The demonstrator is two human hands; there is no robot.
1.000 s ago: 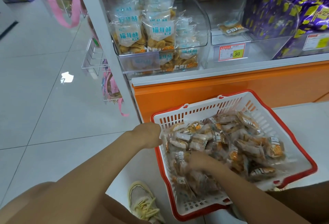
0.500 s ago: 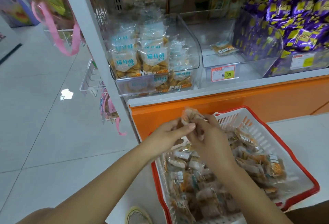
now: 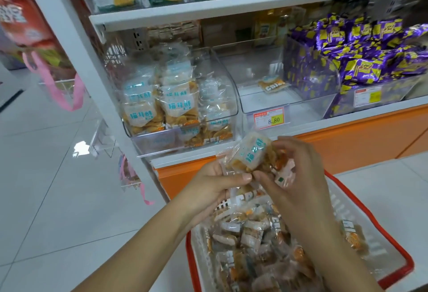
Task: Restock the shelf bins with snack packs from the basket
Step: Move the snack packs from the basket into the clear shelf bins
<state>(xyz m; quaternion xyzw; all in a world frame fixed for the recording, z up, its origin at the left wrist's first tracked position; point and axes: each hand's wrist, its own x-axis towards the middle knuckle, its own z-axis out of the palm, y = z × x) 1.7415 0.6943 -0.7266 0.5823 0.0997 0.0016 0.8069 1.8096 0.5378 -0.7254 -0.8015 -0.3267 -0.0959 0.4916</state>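
Fingers (image 3: 238,177) of my left hand (image 3: 213,189) and right hand (image 3: 298,180) clamped on one snack pack (image 3: 251,155), white tiled floor (image 3: 58,199), orange shelf base (image 3: 359,141), price tag (image 3: 268,119) I read as 8.80.

middle bin (image 3: 301,104) lies open, one pack (image 3: 272,84) inside; stuffed bin (image 3: 232,106) and purple packs (image 3: 361,60) crowd either side.

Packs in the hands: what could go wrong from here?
1. The left hand and right hand pinch the pack by its wrapper above the basket; it may slip and fall.
2. The left bin is piled high, so a pack added there might slide out; the middle bin holds only one.
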